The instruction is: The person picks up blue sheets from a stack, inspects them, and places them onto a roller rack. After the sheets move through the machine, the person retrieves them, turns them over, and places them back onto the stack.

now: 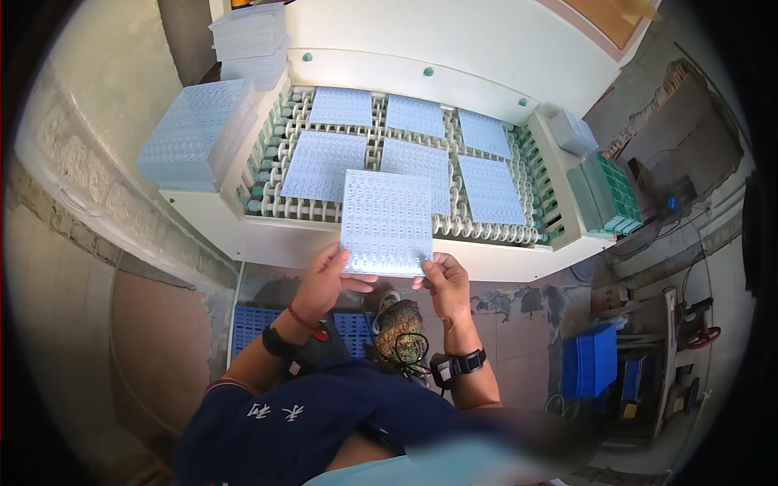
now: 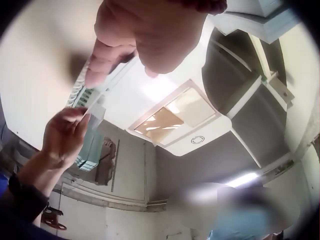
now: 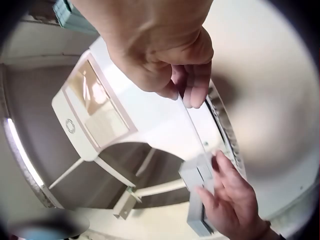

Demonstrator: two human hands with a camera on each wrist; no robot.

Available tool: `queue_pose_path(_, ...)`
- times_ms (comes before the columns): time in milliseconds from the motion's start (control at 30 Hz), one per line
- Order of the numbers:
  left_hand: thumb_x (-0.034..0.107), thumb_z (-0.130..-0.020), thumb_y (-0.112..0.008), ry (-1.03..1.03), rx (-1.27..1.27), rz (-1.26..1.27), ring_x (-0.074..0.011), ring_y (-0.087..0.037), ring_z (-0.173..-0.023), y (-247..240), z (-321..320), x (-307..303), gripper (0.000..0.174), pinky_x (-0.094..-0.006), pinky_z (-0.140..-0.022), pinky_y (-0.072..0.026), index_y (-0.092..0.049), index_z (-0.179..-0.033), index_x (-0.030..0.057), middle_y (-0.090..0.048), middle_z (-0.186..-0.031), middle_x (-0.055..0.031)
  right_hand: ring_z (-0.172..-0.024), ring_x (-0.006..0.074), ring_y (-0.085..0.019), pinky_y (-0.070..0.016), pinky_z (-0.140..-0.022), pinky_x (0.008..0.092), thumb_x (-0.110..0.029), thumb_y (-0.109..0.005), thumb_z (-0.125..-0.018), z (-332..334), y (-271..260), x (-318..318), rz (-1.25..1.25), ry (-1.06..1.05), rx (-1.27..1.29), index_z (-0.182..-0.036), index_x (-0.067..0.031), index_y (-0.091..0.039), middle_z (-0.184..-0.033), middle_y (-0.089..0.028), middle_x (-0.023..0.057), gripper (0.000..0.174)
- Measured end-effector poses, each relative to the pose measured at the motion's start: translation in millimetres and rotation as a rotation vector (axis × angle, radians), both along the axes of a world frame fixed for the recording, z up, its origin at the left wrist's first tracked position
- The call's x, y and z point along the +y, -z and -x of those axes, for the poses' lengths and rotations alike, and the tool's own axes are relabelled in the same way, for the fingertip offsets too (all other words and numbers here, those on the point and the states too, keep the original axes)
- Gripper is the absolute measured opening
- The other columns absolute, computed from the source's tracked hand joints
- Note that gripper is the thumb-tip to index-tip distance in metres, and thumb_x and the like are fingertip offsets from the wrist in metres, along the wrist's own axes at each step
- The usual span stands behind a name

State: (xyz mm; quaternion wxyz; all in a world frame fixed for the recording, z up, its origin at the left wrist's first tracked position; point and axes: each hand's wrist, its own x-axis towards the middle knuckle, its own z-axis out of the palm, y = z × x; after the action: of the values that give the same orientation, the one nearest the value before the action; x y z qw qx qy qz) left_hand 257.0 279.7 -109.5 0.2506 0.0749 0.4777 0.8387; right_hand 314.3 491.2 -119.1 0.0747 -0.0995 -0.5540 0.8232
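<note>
- From my remote seat the biggest thing I see is the white machine (image 1: 454, 65); it fills the top of the head view, with a pale hood across its far side
- Its roller bed (image 1: 365, 212) runs along the front; six light blue sheets (image 1: 324, 164) lie flat on the rollers in two rows of three
- A thick stack of the same sheets (image 1: 190, 134) sits on the machine's left ledge; a second, whiter stack (image 1: 247, 40) stands behind it
- A blue crate (image 1: 596, 360) stands on the floor at the right, well apart from the hands
- Green trays (image 1: 612, 194) are stacked on the right ledge, just beside the rollers
- The held sheet (image 1: 387, 223), pale and covered in rows of small dots, is in the air above the near edge of the roller bed; it is tilted up towards me, and in the head view it overlaps the middle sheet of the near row
- My left hand (image 1: 324, 279) pinches the sheet's near left corner, thumb on top; the fingers below are hidden in the head view
- My right hand (image 1: 446, 279) pinches the near right corner; the right wrist view shows fingertips closed on the thin edge
- A dark band (image 1: 470, 362) wraps the right wrist
</note>
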Motion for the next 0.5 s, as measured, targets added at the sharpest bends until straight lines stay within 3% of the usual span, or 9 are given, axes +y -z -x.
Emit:
queue_pose_path(33,0.018,-0.092,-0.035,-0.002,-0.001,0.0,-0.028,-0.063,-0.077,1,1,-8,0.034,-0.0367,-0.062,-0.0554,-0.041,-0.116,-0.0055,-0.058,-0.097,-0.0184,-0.059,0.0138,-0.057,-0.0485,-0.053,0.0255,-0.009,-0.058,-0.082,3,-3,4,0.0,-0.002,-0.001,-0.086,0.001,-0.055,-0.075,-0.061,0.0082,0.011)
queue_pose_path(100,0.016,-0.092,-0.035,-0.043,-0.005,-0.009,-0.0266,-0.063,-0.077,3,2,-28,0.032,-0.0335,-0.061,-0.055,-0.043,-0.114,-0.0057,-0.059,-0.096,-0.0174,-0.068,0.0144,-0.059,-0.0496,-0.06,0.0259,-0.015,-0.062,-0.08,14,-16,29,-0.53,0.024,0.093,-0.092,0.0039,-0.055,-0.079,-0.062,0.0093,0.024)
queue_pose_path(167,0.015,-0.092,-0.036,-0.084,0.019,0.022,-0.0265,-0.063,-0.075,2,-1,-46,0.031,-0.0327,-0.059,-0.0551,-0.044,-0.113,-0.006,-0.059,-0.094,-0.0177,-0.078,0.0215,-0.059,-0.0485,-0.07,0.0318,-0.029,-0.07,-0.072,36,-25,83,-1.1,0.238,0.01,-0.099,0.0066,-0.054,-0.086,-0.062,0.0142,0.047)
queue_pose_path(233,0.014,-0.091,-0.036,-0.124,0.051,0.046,-0.0264,-0.063,-0.073,3,-2,-59,0.031,-0.0318,-0.057,-0.0551,-0.045,-0.112,-0.0063,-0.06,-0.093,-0.0179,-0.092,0.0318,-0.055,-0.0436,-0.082,0.0384,-0.044,-0.075,-0.059,57,-26,141,-1.46,0.433,-0.089,-0.108,0.0086,-0.05,-0.101,-0.057,0.0226,0.077)
queue_pose_path(267,0.014,-0.091,-0.036,-0.143,0.04,0.042,-0.0261,-0.063,-0.072,5,-4,-65,0.031,-0.031,-0.056,-0.0551,-0.045,-0.113,-0.0065,-0.06,-0.092,-0.0182,-0.092,0.0318,-0.055,-0.0436,-0.082,0.0384,-0.044,-0.075,-0.059,65,-30,158,-1.465,0.434,-0.085,-0.108,0.0086,-0.05,-0.101,-0.057,0.0226,0.077)
queue_pose_path(333,0.014,-0.091,-0.036,-0.163,0.031,0.034,-0.0257,-0.063,-0.071,10,-8,-72,0.031,-0.0301,-0.055,-0.0551,-0.045,-0.113,-0.0067,-0.06,-0.092,-0.0184,-0.106,0.0387,-0.046,-0.037,-0.091,0.0412,-0.052,-0.076,-0.051,79,-36,183,-1.646,0.35,-0.353,-0.114,0.0095,-0.045,-0.115,-0.047,0.0277,0.094)
queue_pose_path(433,0.013,-0.091,-0.036,-0.173,0.02,0.019,-0.0249,-0.063,-0.071,17,-13,-76,0.031,-0.0297,-0.055,-0.0552,-0.045,-0.112,-0.0072,-0.06,-0.091,-0.0188,-0.102,0.0374,-0.051,-0.0405,-0.086,0.0401,-0.062,-0.072,-0.048,101,-14,205,-1.854,0.274,-0.251,-0.109,0.0093,-0.049,-0.107,-0.052,0.0272,0.096)
queue_pose_path(500,0.013,-0.091,-0.036,-0.183,-0.008,0.013,-0.0241,-0.063,-0.07,17,-16,-76,0.03,-0.0298,-0.055,-0.0553,-0.045,-0.111,-0.0074,-0.061,-0.09,-0.0185,-0.102,0.0374,-0.051,-0.0406,-0.086,0.0395,-0.064,-0.07,-0.049,109,-11,202,-1.842,0.216,-0.315,-0.109,0.0106,-0.048,-0.108,-0.052,0.0275,0.098)
